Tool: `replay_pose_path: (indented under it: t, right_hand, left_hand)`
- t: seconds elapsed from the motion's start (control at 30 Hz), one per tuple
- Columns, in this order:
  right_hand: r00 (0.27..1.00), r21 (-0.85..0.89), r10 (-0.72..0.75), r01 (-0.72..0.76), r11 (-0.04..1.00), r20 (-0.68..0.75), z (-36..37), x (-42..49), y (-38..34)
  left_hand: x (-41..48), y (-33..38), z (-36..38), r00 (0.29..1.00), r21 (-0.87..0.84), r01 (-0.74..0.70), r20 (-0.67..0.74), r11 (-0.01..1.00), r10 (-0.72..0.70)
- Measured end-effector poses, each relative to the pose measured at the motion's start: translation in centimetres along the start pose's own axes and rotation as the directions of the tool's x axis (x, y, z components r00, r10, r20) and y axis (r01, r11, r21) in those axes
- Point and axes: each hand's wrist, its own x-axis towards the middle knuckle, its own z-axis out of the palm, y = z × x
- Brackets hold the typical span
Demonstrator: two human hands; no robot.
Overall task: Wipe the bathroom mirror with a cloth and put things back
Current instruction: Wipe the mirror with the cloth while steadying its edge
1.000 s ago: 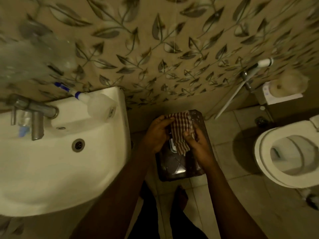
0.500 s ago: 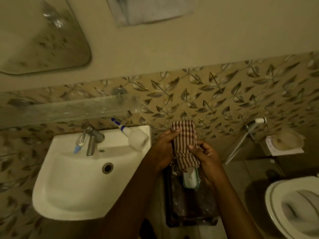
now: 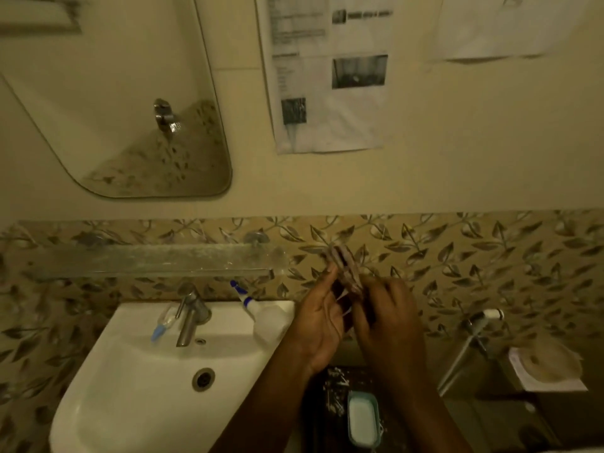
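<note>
Both hands meet just right of the white sink [image 3: 130, 403], in front of the leaf-patterned tiles. The left hand [image 3: 318, 325] pinches the folded checked cloth [image 3: 344, 266] along its left edge, and the right hand [image 3: 389, 318] curls round its lower end. The cloth is blurred and stands up between them. The mirror [image 3: 130, 93] hangs well apart at upper left, above a glass shelf [image 3: 147, 259] — a squeeze bottle [image 3: 264, 318] lies on the sink's rim.
</note>
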Motion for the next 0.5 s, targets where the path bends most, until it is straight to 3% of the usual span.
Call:
replay_pose_path:
  t: [0.1,0.17,0.23,0.3,0.37,0.4,0.5]
  right_hand:
    - [0.992,-0.033,-0.097,0.100,0.994,0.075,-0.4,0.0,-2.1]
    - [0.987,-0.032,-0.102,0.106,0.994,0.127,-0.9,-0.2,-3.1]
    - [0.983,0.047,0.011,-0.020,0.999,0.182,-1.9,-0.5,-4.1]
    - [0.965,0.232,0.216,-0.247,0.941,0.150,-2.7,-0.2,-4.5]
    - [0.890,0.393,0.429,-0.454,0.800,0.154,-3.0,0.5,-4.3]
    - [0.835,0.467,0.495,-0.546,0.696,0.240,-3.1,1.0,-4.2]
    - [0.707,0.619,0.473,-0.699,0.358,0.525,-2.7,1.6,-4.3]
  left_hand:
    - [-0.4,0.8,0.5,1.000,-0.058,-0.011,0.009,0.998,0.012]
    - [-0.9,1.6,0.7,0.997,-0.081,0.073,0.028,0.994,-0.071]
    - [-1.3,2.5,0.7,0.993,-0.101,0.111,0.048,0.989,-0.106]
    - [-1.7,3.3,0.5,0.997,-0.133,0.055,0.051,0.990,-0.049]
    - [-1.9,3.8,0.4,0.998,-0.164,0.009,0.070,0.986,0.002]
    - [-2.1,3.9,0.4,0.997,-0.172,-0.004,0.080,0.985,0.018]
    - [-2.5,4.3,0.4,0.995,-0.156,-0.027,0.093,0.987,0.042]
